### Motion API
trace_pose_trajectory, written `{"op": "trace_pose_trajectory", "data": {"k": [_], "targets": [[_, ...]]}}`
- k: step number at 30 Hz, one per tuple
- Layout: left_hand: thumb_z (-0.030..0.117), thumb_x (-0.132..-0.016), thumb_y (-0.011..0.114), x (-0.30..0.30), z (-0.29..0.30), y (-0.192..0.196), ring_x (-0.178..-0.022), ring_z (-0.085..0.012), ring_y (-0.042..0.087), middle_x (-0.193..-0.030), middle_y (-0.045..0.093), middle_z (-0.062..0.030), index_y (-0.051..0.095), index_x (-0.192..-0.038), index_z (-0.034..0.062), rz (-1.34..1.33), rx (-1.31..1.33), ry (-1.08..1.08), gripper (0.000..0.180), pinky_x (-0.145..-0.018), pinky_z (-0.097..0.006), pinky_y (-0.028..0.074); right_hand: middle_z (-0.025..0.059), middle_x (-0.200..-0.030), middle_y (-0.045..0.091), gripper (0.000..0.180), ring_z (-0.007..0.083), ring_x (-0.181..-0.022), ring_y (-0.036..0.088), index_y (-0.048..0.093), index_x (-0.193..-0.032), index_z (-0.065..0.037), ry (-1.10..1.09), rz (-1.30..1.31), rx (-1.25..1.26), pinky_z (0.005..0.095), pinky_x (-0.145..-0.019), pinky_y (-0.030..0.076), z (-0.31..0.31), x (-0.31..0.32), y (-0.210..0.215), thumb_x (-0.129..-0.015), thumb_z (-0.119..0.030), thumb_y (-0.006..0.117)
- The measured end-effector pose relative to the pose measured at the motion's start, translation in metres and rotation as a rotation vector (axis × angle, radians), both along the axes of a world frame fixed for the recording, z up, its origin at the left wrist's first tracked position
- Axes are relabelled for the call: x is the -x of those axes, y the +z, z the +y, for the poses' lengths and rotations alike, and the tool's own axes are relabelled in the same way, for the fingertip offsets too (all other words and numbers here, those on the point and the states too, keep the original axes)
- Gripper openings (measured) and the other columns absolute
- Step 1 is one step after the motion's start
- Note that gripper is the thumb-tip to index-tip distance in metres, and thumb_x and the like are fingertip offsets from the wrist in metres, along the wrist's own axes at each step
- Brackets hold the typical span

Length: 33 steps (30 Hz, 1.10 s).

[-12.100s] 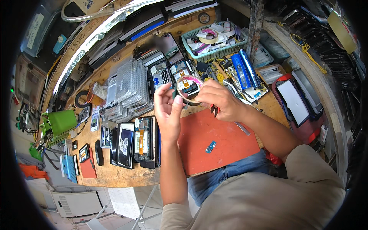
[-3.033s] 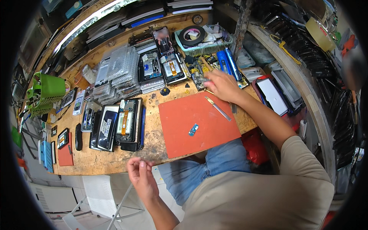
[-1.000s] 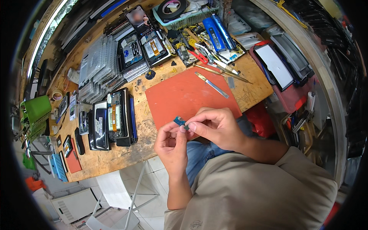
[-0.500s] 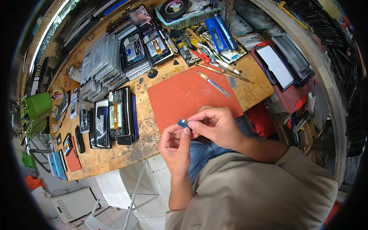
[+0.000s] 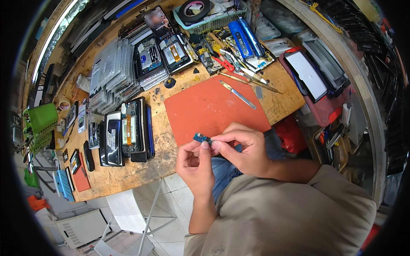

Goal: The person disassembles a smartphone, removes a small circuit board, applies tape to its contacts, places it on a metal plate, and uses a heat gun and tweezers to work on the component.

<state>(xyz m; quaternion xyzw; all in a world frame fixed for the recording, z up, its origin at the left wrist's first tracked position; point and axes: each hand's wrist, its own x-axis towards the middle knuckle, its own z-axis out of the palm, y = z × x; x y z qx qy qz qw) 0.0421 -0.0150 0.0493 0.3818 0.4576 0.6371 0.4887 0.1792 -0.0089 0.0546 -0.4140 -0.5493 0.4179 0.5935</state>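
Observation:
A small blue circuit board (image 5: 200,137) with a shiny metal part at its left end is pinched between both hands, over the near edge of the red mat (image 5: 205,109). My left hand (image 5: 195,160) grips it from below between thumb and index finger. From the right, the thumb and index finger of my right hand (image 5: 244,147) close on its other end, which the fingertips mostly cover. A flat metal blade (image 5: 238,94) lies on the mat's far right part.
Opened phones (image 5: 132,128) stand left of the mat, with stacked clear plastic trays (image 5: 111,72) behind them. Screwdrivers, pliers and a blue tool (image 5: 241,38) crowd the far side. A white perforated chair (image 5: 126,211) stands below the wooden bench's edge (image 5: 141,177).
The circuit board has turned and more of it shows, reaching further left. My right hand has shifted slightly right and down; my left hand has barely moved.

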Motion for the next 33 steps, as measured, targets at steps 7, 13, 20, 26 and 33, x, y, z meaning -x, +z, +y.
{"op": "trace_pose_trajectory", "data": {"k": [7,13,20,26,33], "targets": [[0.001,-0.1,0.07,0.006,-0.0003,0.0005,-0.083,-0.0102,0.071,-0.097,0.073,-0.0086,0.064,-0.107,-0.0024,-0.001,-0.012,-0.118,0.009,-0.076,-0.028,0.064,0.0081,-0.097,0.073,0.008,0.0111,-0.085,0.072,0.076,-0.104,0.004,0.098,0.266,0.19,0.0246,-0.069,0.058,0.0022,0.0034,0.0053,-0.097,0.004,0.072],[0.002,-0.1,0.072,0.0016,-0.0007,-0.0011,-0.081,-0.0085,0.07,-0.095,0.074,-0.0071,0.065,-0.105,-0.0017,0.037,-0.035,-0.101,0.009,-0.074,-0.026,0.062,0.0059,-0.096,0.072,0.008,0.0084,-0.085,0.071,0.076,-0.103,0.005,0.058,0.225,0.176,0.0236,-0.071,0.057,0.0027,0.002,0.0037,-0.096,0.005,0.073],[-0.002,-0.101,0.07,-0.0016,-0.0013,0.0,-0.079,-0.0092,0.07,-0.09,0.074,-0.0072,0.064,-0.105,-0.002,0.048,-0.027,-0.088,0.008,-0.072,-0.024,0.058,0.0015,-0.088,0.068,0.007,0.0032,-0.07,0.057,0.078,-0.1,0.001,-0.023,0.056,0.089,0.022,-0.059,0.044,0.0024,0.0003,0.0029,-0.093,0.003,0.077],[-0.002,-0.1,0.07,-0.0013,-0.0034,0.0004,-0.079,-0.0095,0.071,-0.089,0.074,-0.0069,0.064,-0.105,-0.002,0.048,-0.023,-0.1,0.008,-0.071,-0.024,0.059,0.0,-0.086,0.067,0.006,0.0021,-0.069,0.054,0.078,-0.099,0.0,-0.036,0.036,0.094,0.0223,-0.058,0.042,0.0025,0.0004,0.002,-0.093,0.002,0.077],[-0.001,-0.101,0.07,0.0001,-0.0016,-0.0015,-0.08,-0.0101,0.071,-0.09,0.074,-0.0074,0.064,-0.107,-0.002,0.013,-0.022,-0.136,0.009,-0.072,-0.025,0.059,-0.0015,-0.085,0.067,0.004,0.0013,-0.069,0.053,0.078,-0.099,0.0,-0.003,0.109,0.163,0.0214,-0.058,0.042,0.0043,0.0004,-0.0025,-0.094,-0.001,0.077]]}}
